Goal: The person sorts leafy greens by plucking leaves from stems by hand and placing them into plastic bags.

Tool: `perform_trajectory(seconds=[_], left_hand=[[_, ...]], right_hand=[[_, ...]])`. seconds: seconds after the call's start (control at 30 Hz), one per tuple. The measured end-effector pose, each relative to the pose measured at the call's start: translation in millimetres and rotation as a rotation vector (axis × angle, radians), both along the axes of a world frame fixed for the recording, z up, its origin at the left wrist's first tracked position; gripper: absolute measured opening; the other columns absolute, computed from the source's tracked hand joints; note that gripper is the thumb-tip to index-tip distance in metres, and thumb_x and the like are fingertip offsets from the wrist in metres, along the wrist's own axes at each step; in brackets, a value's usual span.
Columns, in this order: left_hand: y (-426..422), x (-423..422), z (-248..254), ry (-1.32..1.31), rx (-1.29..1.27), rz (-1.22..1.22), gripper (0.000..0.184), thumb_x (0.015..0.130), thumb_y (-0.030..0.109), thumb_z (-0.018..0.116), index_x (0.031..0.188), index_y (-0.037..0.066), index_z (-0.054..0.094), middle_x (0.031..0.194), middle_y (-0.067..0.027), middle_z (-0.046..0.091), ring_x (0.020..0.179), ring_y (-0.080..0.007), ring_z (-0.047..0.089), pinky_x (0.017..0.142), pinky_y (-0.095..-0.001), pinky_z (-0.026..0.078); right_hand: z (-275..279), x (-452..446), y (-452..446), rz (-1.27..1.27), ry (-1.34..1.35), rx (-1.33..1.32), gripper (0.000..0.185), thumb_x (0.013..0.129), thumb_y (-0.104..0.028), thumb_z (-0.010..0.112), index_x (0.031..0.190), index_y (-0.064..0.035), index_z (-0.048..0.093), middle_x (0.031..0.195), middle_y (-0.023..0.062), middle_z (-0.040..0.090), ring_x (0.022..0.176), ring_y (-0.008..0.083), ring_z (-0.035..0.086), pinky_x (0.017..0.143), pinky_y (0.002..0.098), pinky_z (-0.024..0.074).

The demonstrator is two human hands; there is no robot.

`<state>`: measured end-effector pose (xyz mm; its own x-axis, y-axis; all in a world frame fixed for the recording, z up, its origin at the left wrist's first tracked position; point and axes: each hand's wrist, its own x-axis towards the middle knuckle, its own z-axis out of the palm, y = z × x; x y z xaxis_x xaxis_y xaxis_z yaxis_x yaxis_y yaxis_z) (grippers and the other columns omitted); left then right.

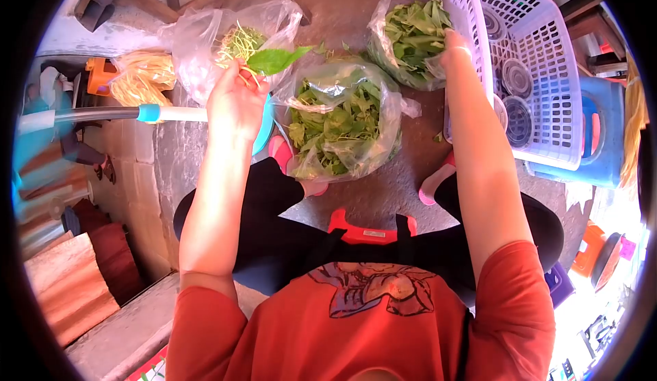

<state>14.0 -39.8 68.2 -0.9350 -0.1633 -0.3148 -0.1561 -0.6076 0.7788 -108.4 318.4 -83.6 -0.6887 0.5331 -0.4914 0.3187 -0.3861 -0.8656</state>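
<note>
Left hand (236,100): raised at the near side of the left bag (195,56), toward the left edge of the floor (421,141)
Left fingers: bent, the thumb and forefinger pinching the stalk end of a single leaf
Single leaf (277,59): broad and bright green, held up with its tip to the right, between the left bag and the middle bag (328,158)
Pale stems (241,41): a thin, tangled bunch inside the left bag, just beyond the left hand
Middle bag: clear plastic, mouth open, on the floor between the two feet, filled with loose leaves (335,124)
Right hand (455,47): at the right side of the right bag (397,73), by the white basket (547,117)
Right fingers: partly hidden among the leaves, so I cannot tell whether they pinch anything
Green bunch (417,28): long leaves heaped in the right bag, farther from the body than the middle bag
White basket: open-topped, with slotted walls, toward the right edge of the floor, with clear round containers (518,76) inside
Blue container (609,141): just beyond the basket's right side
Leaf scraps (438,136): on the floor near the basket
Pole (178,114): reaching from the left to the left forearm
</note>
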Motion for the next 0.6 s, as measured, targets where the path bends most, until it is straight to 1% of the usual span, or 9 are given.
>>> perform_trajectory(seconds=[0.07,0.1,0.2,0.27,0.33,0.4,0.43,0.5,0.6], left_hand=[[-6.9,0.3,-5.0,0.016,0.001,-0.055,0.013,0.09,0.019,0.05,0.093,0.007,0.054,0.087,-0.0045,0.057,0.078,-0.0177,0.053,0.068,-0.0301,0.043],[-12.2,-1.7,-9.1,0.007,0.013,-0.066,0.013,0.09,0.018,0.051,0.094,0.006,0.054,0.087,-0.0047,0.057,0.079,-0.0182,0.053,0.07,-0.0306,0.044],[-23.4,-3.6,-23.4,-0.039,0.041,-0.071,0.013,0.09,0.017,0.051,0.095,0.006,0.053,0.09,-0.0056,0.057,0.083,-0.0195,0.055,0.076,-0.0319,0.046],[-24.5,-7.3,-27.8,-0.064,0.044,-0.051,0.013,0.09,0.016,0.051,0.097,0.005,0.053,0.092,-0.0063,0.057,0.086,-0.0204,0.055,0.078,-0.0324,0.046],[-27.6,-11.5,-34.9,-0.103,0.032,0.019,0.012,0.089,0.013,0.051,0.097,0.004,0.052,0.094,-0.0076,0.057,0.089,-0.0217,0.055,0.081,-0.033,0.047],[-34.9,-16.2,-42.9,-0.126,0.013,0.061,0.012,0.089,0.012,0.051,0.097,0.003,0.051,0.096,-0.0092,0.057,0.091,-0.0229,0.056,0.083,-0.0339,0.047],[-39.9,-20.3,-47.8,-0.13,0.002,0.066,0.012,0.089,0.011,0.051,0.097,0.002,0.051,0.096,-0.0101,0.057,0.092,-0.0234,0.055,0.083,-0.0345,0.048],[-47.9,-33.9,-55.0,-0.145,-0.035,0.129,0.012,0.09,0.008,0.049,0.097,-0.001,0.049,0.097,-0.0136,0.056,0.092,-0.025,0.055,0.085,-0.0367,0.049],[-69.8,-62.2,-60.5,-0.101,-0.06,0.272,0.009,0.09,0.005,0.047,0.093,-0.003,0.049,0.078,-0.0117,0.052,0.072,-0.0233,0.055,0.072,-0.0388,0.053]], right_hand=[[-4.4,0.9,5.1,0.065,0.029,0.387,0.039,0.08,-0.027,0.059,0.112,-0.0035,0.055,0.098,0.0123,0.06,0.091,0.0271,0.057,0.079,0.0387,0.0452],[1.3,-4.7,10.3,0.199,-0.119,0.539,0.051,0.08,-0.033,0.059,0.122,-0.0043,0.049,0.113,0.0138,0.056,0.103,0.0274,0.053,0.085,0.0348,0.0428],[-9.3,-41.1,31.4,0.59,-0.23,0.379,0.061,0.081,-0.041,0.056,0.128,-0.0052,0.042,0.132,0.0155,0.042,0.119,0.0257,0.042,0.094,0.0303,0.0377],[-2.2,-53.8,48.0,0.962,-0.232,0.732,0.07,0.081,-0.047,0.054,0.135,-0.0079,0.032,0.14,0.0127,0.033,0.127,0.0253,0.032,0.102,0.0354,0.0309],[65.3,-27.7,22.2,0.848,-0.235,0.566,0.071,0.081,-0.047,0.054,0.136,-0.0088,0.031,0.138,0.0109,0.035,0.129,0.0252,0.029,0.103,0.0397,0.0298],[63.6,-39.7,39.3,1.353,-0.056,1.326,0.064,0.083,-0.045,0.052,0.136,-0.0154,0.031,0.135,0.0063,0.039,0.123,0.0248,0.035,0.093,0.0425,0.0386],[85.1,-28.1,28.3,1.224,-0.101,1.026,0.062,0.083,-0.043,0.051,0.135,-0.017,0.032,0.134,0.0059,0.038,0.121,0.0245,0.037,0.091,0.0414,0.0404],[125.1,-0.9,-1.7,0.977,-0.127,0.844,0.035,0.084,-0.022,0.05,0.118,-0.0129,0.048,0.12,0.0062,0.047,0.106,0.0236,0.049,0.081,0.0394,0.0506],[130.8,1.8,-4.9,0.882,-0.11,0.731,0.035,0.084,-0.025,0.052,0.117,-0.0138,0.05,0.115,0.0054,0.051,0.098,0.0223,0.054,0.075,0.0367,0.0503]])
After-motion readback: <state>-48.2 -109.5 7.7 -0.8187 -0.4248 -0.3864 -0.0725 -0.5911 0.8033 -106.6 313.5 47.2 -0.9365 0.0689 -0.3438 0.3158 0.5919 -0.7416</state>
